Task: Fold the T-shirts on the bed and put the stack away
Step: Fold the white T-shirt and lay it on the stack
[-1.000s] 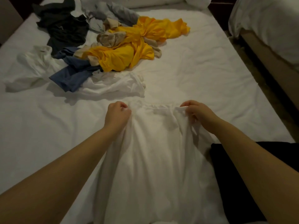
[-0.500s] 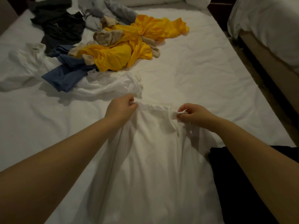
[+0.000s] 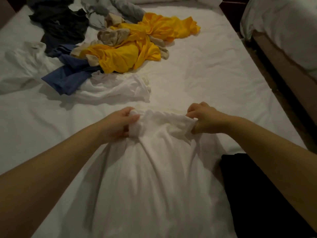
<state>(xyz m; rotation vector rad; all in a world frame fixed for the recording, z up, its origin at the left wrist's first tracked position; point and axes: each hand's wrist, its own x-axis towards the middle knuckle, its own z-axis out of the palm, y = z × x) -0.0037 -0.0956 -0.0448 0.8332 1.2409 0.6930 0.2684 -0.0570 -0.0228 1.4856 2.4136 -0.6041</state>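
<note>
Firmly, left hand (image 3: pixel 118 124) and right hand (image 3: pixel 204 119) grip — white T-shirt (image 3: pixel 154 169).

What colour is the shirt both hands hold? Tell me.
The shirt is white; head view shows it.

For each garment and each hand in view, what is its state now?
white T-shirt, laid out on the bed, top edge bunched and held.
left hand, grips its top edge.
right hand, grips the same edge.
yellow shirt, crumpled, unfolded.
blue shirt, crumpled, unfolded.
near black garment, lies flat.
</note>
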